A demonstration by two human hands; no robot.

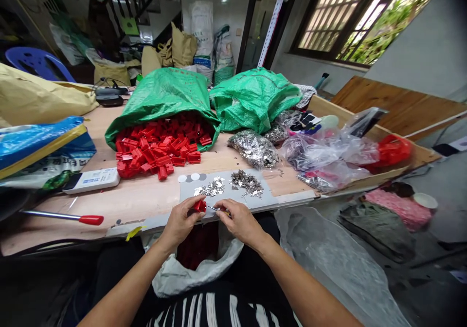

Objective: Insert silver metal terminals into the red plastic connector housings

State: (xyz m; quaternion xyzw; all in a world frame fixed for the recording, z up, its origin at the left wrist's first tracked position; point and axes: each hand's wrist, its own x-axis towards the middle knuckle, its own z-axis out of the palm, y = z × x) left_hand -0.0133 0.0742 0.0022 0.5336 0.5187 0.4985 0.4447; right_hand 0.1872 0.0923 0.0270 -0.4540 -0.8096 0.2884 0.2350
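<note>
At the table's front edge, my left hand (pixel 181 221) is closed on a small red plastic part (pixel 200 205), pinched between thumb and fingers. My right hand (pixel 239 220) grips a thin metal-tipped tool (pixel 212 208) with a bit of yellow at its handle. The tool's tip points at the red part; whether they touch I cannot tell. Just beyond my hands, a pile of shiny small metal pieces (pixel 210 188) and a darker pile of metal pieces (pixel 246 183) lie on a grey sheet (pixel 228 201). Many similar red parts (pixel 156 149) spill from a green woven sack (pixel 168 91).
A white sack (pixel 175 281) with dark red contents sits open in my lap. Another green sack (pixel 255 96) and a clear bag of metal pieces (pixel 254 149) lie behind the piles. A red-handled lever (pixel 91 219) juts in at left; a wooden tray (pixel 425 159) holds plastic bags at right.
</note>
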